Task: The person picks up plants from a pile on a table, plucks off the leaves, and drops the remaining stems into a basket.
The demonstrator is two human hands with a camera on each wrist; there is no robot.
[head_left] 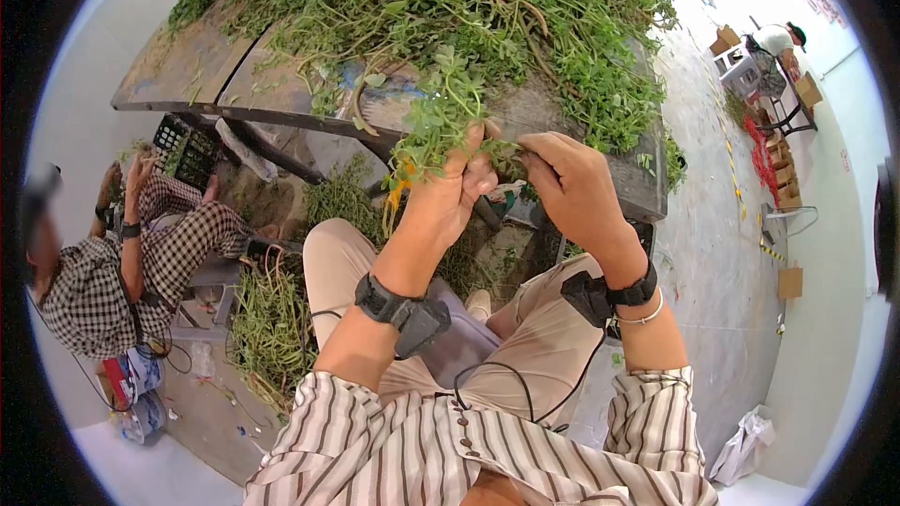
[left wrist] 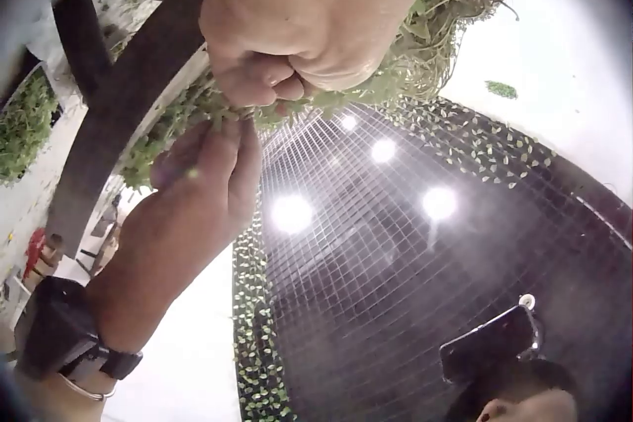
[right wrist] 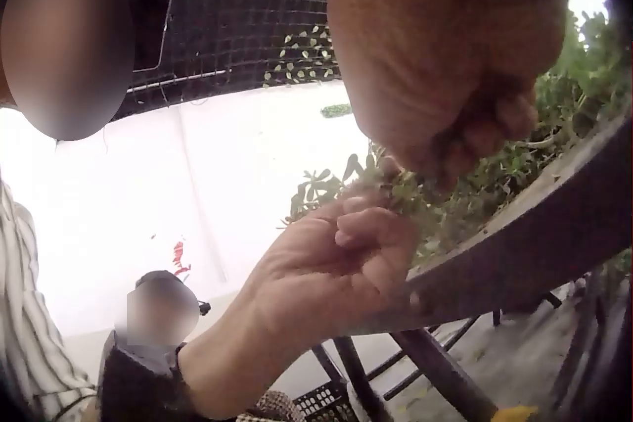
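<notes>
A sprig of green leafy plant (head_left: 448, 98) stands up from my left hand (head_left: 448, 195), whose curled fingers and thumb grip its stems at the table's front edge. Close beside it, my right hand (head_left: 579, 189) pinches the stem end of the same sprig between thumb and fingers. In the right wrist view, small leaves (right wrist: 331, 185) poke out past the left hand (right wrist: 326, 269), while the right hand (right wrist: 445, 56) hangs just above it with bent fingers. The left wrist view has both sets of fingertips almost meeting around thin greenery.
A big heap of tangled green plants (head_left: 422, 0) covers much of the dark wooden table (head_left: 192, 61). More cut stems (head_left: 267, 328) lie on the floor at left, near a seated person (head_left: 103, 281) and a black crate (head_left: 183, 150). Another person (head_left: 778, 42) is far right.
</notes>
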